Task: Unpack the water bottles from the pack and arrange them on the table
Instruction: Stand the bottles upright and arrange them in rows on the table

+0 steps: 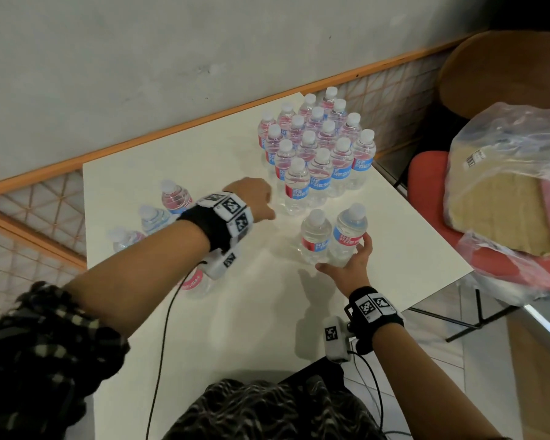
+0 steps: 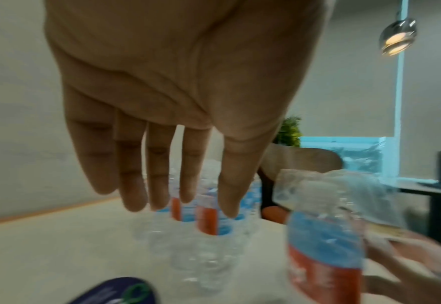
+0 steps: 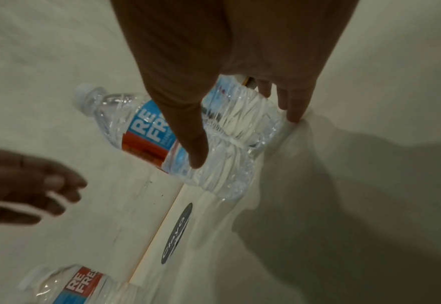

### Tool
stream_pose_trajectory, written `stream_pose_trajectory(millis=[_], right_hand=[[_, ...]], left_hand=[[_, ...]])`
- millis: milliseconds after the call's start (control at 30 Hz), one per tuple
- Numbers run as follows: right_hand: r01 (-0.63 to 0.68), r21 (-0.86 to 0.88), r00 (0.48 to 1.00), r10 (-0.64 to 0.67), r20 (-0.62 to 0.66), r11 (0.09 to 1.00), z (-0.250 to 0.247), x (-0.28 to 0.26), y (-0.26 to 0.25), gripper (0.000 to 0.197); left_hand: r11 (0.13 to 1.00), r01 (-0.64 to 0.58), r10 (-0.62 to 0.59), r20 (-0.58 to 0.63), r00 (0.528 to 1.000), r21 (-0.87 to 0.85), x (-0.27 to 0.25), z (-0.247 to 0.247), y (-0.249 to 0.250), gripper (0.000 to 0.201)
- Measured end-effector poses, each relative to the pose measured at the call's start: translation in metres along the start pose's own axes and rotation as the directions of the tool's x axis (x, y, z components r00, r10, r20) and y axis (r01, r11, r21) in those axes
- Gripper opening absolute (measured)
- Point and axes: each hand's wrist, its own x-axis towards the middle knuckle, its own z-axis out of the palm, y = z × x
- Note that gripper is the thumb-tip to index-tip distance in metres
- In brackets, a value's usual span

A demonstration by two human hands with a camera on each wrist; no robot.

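Note:
Several clear water bottles (image 1: 318,147) with red-and-blue labels stand packed together at the far right of the white table (image 1: 235,328). Two more stand in front of them, a left one (image 1: 313,242) and a right one (image 1: 346,239). My right hand (image 1: 351,265) is spread at the right one. Its fingers (image 3: 292,107) are straight against the far side and its thumb (image 3: 188,133) lies across the bottle (image 3: 141,127). My left hand (image 1: 254,201) hovers left of this pair with straight fingers (image 2: 159,174), holding nothing.
Several other bottles (image 1: 175,198) stand near the table's left edge, one (image 1: 192,284) partly hidden under my left wrist. Crumpled clear plastic (image 1: 505,185) with a tan sheet inside lies on a red chair (image 1: 426,179) to the right. A wall runs behind the table.

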Motion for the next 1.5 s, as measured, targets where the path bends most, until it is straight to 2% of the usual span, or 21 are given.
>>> stream_pose_trajectory(millis=[67, 133, 200, 233, 367, 433, 533, 567, 700, 800, 833, 867, 967, 1067, 1167, 1233, 1333, 1500], right_hand=[[0.015, -0.014, 1.0, -0.016, -0.013, 1.0, 0.001, 0.003, 0.002, 0.123], [0.022, -0.019, 0.999, -0.023, -0.024, 1.0, 0.002, 0.005, 0.002, 0.122], [0.031, -0.017, 0.999, -0.032, -0.031, 0.999, 0.002, 0.007, 0.003, 0.12], [0.037, -0.014, 0.999, -0.037, -0.031, 0.999, 0.002, 0.008, 0.002, 0.119], [0.025, -0.027, 0.999, -0.026, -0.032, 0.999, -0.001, 0.011, 0.005, 0.117], [0.009, -0.036, 1.0, -0.01, -0.029, 0.999, -0.003, 0.012, 0.006, 0.116], [-0.014, -0.016, 1.0, 0.014, -0.021, 1.0, -0.006, 0.013, 0.007, 0.115], [-0.019, -0.013, 1.0, 0.019, -0.016, 1.0, -0.006, 0.014, 0.008, 0.114], [-0.032, -0.004, 0.999, 0.032, 0.01, 0.999, -0.008, 0.017, 0.012, 0.112], [-0.041, 0.009, 0.999, 0.041, 0.014, 0.999, -0.01, 0.019, 0.013, 0.108], [-0.04, 0.0, 0.999, 0.04, 0.008, 0.999, -0.009, 0.02, 0.013, 0.108], [-0.035, -0.016, 0.999, 0.035, 0.001, 0.999, -0.009, 0.021, 0.014, 0.108], [-0.005, -0.084, 1.0, 0.003, -0.021, 0.996, -0.008, 0.022, 0.013, 0.105], [0.02, -0.149, 0.998, -0.03, -0.06, 0.989, -0.005, 0.022, 0.012, 0.111], [0.027, -0.192, 0.994, -0.047, -0.1, 0.981, 0.001, 0.018, 0.009, 0.126], [0.048, -0.196, 0.992, -0.071, -0.109, 0.979, 0.005, 0.016, 0.007, 0.13], [0.074, -0.21, 0.987, -0.102, -0.126, 0.975, 0.008, 0.016, 0.005, 0.131], [0.065, -0.249, 0.986, -0.101, -0.133, 0.966, 0.009, 0.018, 0.003, 0.13]], left_hand=[[0.985, 0.153, -0.151, -0.03, 0.988, 0.08, -0.006, -0.005, -0.034, 0.046], [0.942, 0.312, -0.3, -0.107, 0.948, 0.122, -0.009, -0.008, -0.066, 0.052], [0.898, 0.421, -0.397, -0.177, 0.901, 0.128, -0.01, -0.009, -0.093, 0.052], [0.89, 0.434, -0.41, -0.171, 0.896, 0.141, -0.009, -0.009, -0.107, 0.05], [0.874, 0.418, -0.432, 0.003, 0.902, 0.247, 0.001, -0.018, -0.125, 0.022], [0.877, 0.412, -0.431, 0.028, 0.902, 0.249, 0.004, -0.023, -0.123, 0.022], [0.887, 0.389, -0.414, 0.056, 0.909, 0.248, 0.009, -0.026, -0.118, 0.032], [0.897, 0.39, -0.41, 0.067, 0.909, 0.206, 0.009, -0.026, -0.118, 0.03], [0.872, 0.45, -0.464, 0.033, 0.885, 0.191, 0.006, -0.023, -0.134, 0.027], [0.895, 0.42, -0.431, 0.048, 0.901, 0.148, 0.01, -0.021, -0.148, 0.031], [0.894, 0.439, -0.446, 0.089, 0.891, 0.089, 0.01, -0.022, -0.145, 0.026], [0.91, 0.411, -0.414, 0.111, 0.903, 0.051, 0.007, -0.022, -0.135, 0.021], [0.966, 0.258, -0.26, 0.072, 0.963, 0.035, -0.002, -0.022, -0.092, 0.018], [0.991, 0.131, -0.132, 0.087, 0.987, 0.023, -0.006, -0.014, -0.053, 0.021], [1.0, -0.018, 0.016, 0.137, 0.99, 0.019, -0.007, -0.008, -0.013, 0.02], [0.994, -0.099, 0.09, 0.155, 0.984, 0.051, -0.007, -0.002, 0.011, 0.035], [0.989, -0.146, 0.142, 0.137, 0.98, 0.018, -0.007, 0.008, 0.037, 0.051], [0.989, -0.144, 0.144, -0.007, 0.99, -0.032, -0.01, 0.031, 0.056, 0.047]])
